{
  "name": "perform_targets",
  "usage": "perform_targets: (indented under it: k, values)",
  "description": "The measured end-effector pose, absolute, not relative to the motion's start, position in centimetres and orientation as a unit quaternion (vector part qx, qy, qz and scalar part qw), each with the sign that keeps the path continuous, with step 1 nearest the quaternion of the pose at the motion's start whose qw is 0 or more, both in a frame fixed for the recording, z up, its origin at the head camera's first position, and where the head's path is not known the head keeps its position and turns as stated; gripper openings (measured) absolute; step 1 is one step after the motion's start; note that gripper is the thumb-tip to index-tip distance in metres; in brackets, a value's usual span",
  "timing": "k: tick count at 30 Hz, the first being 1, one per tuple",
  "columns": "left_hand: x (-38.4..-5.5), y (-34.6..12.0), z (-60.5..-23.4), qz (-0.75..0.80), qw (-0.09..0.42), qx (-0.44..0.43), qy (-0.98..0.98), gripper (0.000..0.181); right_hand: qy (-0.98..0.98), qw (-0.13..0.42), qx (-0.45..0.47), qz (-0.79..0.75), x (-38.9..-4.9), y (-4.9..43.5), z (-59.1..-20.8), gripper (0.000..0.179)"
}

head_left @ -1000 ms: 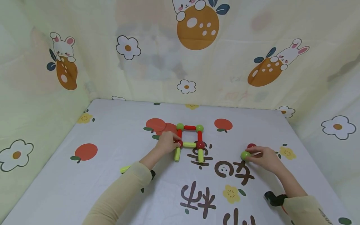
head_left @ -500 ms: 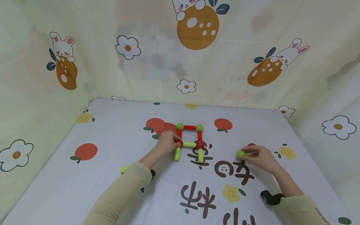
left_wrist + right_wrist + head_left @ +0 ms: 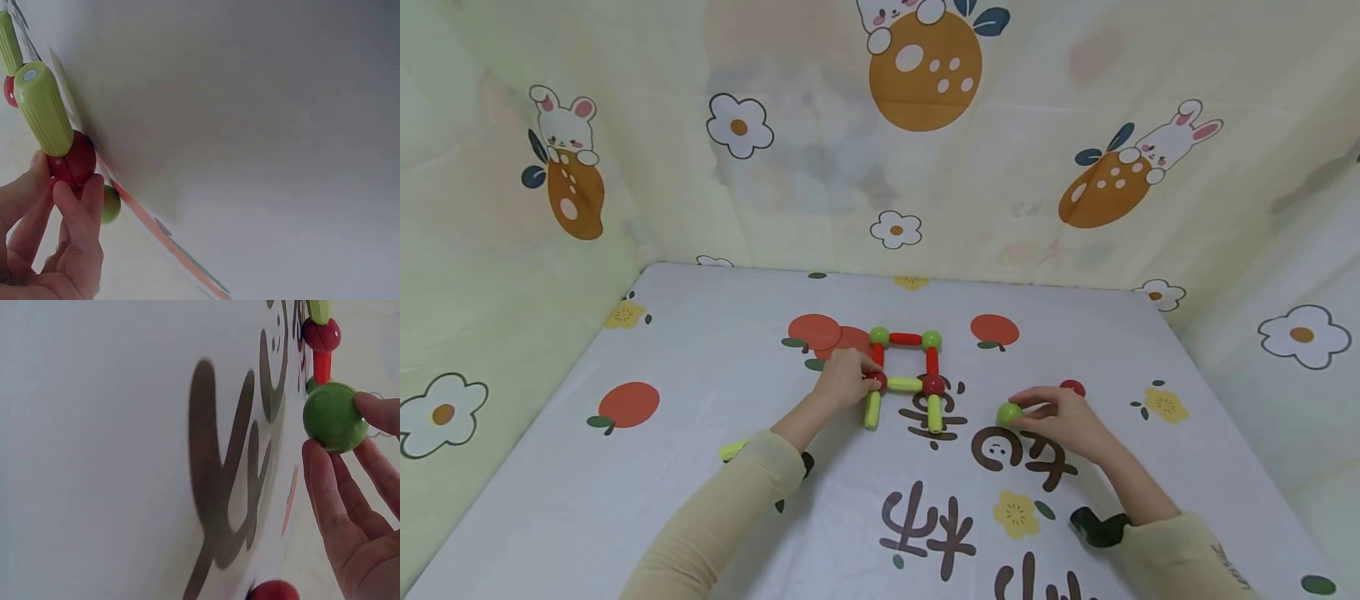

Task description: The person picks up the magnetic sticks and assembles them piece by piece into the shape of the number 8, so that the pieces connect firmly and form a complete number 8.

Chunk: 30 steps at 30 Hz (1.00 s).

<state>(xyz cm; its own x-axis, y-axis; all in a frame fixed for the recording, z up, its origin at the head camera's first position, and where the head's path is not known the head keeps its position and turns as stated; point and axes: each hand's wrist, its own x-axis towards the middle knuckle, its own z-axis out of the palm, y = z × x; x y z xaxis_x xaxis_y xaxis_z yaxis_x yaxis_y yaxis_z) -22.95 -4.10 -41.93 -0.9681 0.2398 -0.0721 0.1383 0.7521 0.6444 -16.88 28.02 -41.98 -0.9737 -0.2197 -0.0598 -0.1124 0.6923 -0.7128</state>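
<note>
On the table lies a square frame of rods and balls: green balls (image 3: 931,340) at its far corners, red balls (image 3: 933,384) at its near ones. Red rods (image 3: 906,339) form three sides and a yellow-green rod (image 3: 905,385) the near side. Two more yellow-green rods (image 3: 935,414) stick out toward me from the red balls. My left hand (image 3: 846,379) pinches the near left red ball (image 3: 80,159) between thumb and fingers. My right hand (image 3: 1062,419) holds a loose green ball (image 3: 335,417) by its fingertips, to the right of the frame.
A loose red ball (image 3: 1072,388) lies behind my right hand. Near my left forearm lies another yellow-green rod (image 3: 732,451), partly hidden by the sleeve. The tablecloth (image 3: 700,333) carries printed fruit, flowers and characters; patterned fabric (image 3: 820,183) hangs behind it.
My right hand has moved left with the green ball, toward the frame, uncovering more of the loose red ball. My left hand stays on its red ball.
</note>
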Motion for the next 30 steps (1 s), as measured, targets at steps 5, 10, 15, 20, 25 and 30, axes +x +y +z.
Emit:
perform_targets:
  k: [5, 10, 15, 20, 25, 30]
  values:
    - [-23.0, -4.1, -42.0, 0.337, 0.074, 0.101, 0.933, 0.023, 0.911, 0.081, -0.094, -0.394, -16.9, 26.5, -41.8, 0.035]
    - [-23.0, -4.1, -42.0, 0.338, 0.077, 0.101, 0.933, 0.023, 0.901, 0.085, -0.121, -0.408, -16.9, 25.0, -41.3, 0.036]
    - [-23.0, -4.1, -42.0, 0.338, 0.078, 0.103, 0.932, 0.023, 0.889, 0.095, -0.148, -0.423, -16.9, 23.6, -41.0, 0.034]
    - [-22.9, -4.1, -42.0, 0.335, 0.077, 0.100, 0.934, 0.024, 0.874, 0.111, -0.177, -0.439, -17.0, 22.3, -40.6, 0.033]
    - [-22.9, -4.1, -41.8, 0.326, 0.075, 0.103, 0.937, 0.024, 0.860, 0.131, -0.193, -0.454, -17.1, 20.8, -40.7, 0.033]
    - [-22.9, -4.1, -41.7, 0.319, 0.077, 0.111, 0.938, 0.025, 0.858, 0.138, -0.201, -0.451, -17.4, 19.2, -41.0, 0.031]
